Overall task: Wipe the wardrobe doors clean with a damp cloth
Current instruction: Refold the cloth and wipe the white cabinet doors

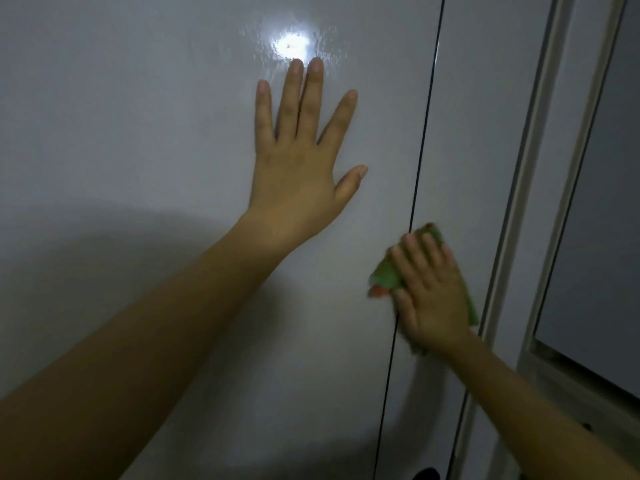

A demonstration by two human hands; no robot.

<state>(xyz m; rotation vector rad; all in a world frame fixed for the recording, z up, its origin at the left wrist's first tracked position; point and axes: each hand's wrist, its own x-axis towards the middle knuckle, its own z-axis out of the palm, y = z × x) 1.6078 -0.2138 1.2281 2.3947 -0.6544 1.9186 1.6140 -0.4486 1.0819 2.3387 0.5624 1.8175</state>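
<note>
Right hand (431, 292) presses green cloth (386, 275) on wardrobe door (450, 150).

- We see the left hand (298, 157) flat on the left wardrobe door (138, 133), fingers spread and pointing up.
- Just above its fingertips a light reflection (290, 46) sits on that door.
- Right of the hand runs the seam (415, 188) between the two doors, top to bottom.
- The right hand (431, 296) lies lower and further right, pressing the cloth (386, 277) against the right wardrobe door (467, 133); the cloth seems to overlap the seam.
- The cloth shows beyond the hand on both sides and above the fingertips.
- Right of that door stands a frame (530, 188), and beyond it a further panel (595, 220).
</note>
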